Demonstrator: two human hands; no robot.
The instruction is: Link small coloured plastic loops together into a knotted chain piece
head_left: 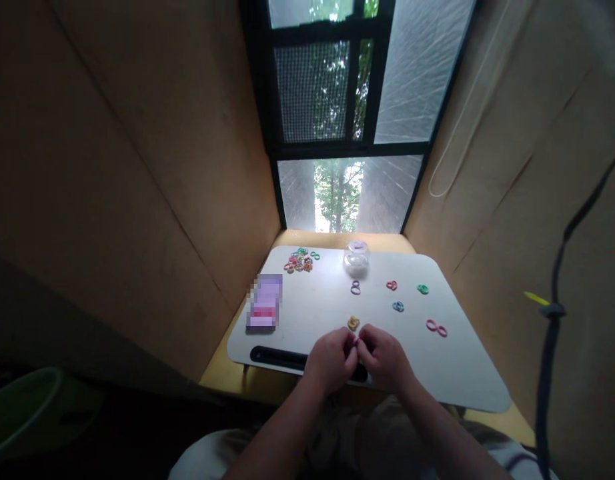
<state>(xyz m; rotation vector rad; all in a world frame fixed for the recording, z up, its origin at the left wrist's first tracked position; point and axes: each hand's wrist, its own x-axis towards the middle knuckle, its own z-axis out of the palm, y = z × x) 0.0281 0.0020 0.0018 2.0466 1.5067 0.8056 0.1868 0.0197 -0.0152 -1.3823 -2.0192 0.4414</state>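
Observation:
My left hand [332,359] and my right hand [384,355] meet at the front edge of the white table [307,307]. Between their pinched fingertips is a small pink band [356,341], mostly hidden by the fingers. Just beyond the fingertips lies a yellow band bunch [353,323]. Farther back are a purple band [355,287], a red bunch [391,285], a blue bunch [398,307] and a green bunch [422,289]. A pink band twisted into a figure eight [436,328] rests to the right.
At the back left is a pile of mixed coloured bands [298,261]. A clear round container [356,259] stands at the back middle. A blurred purple rectangular object [265,302] lies on the left. A dark slot [277,357] runs along the front edge, partly behind my hands.

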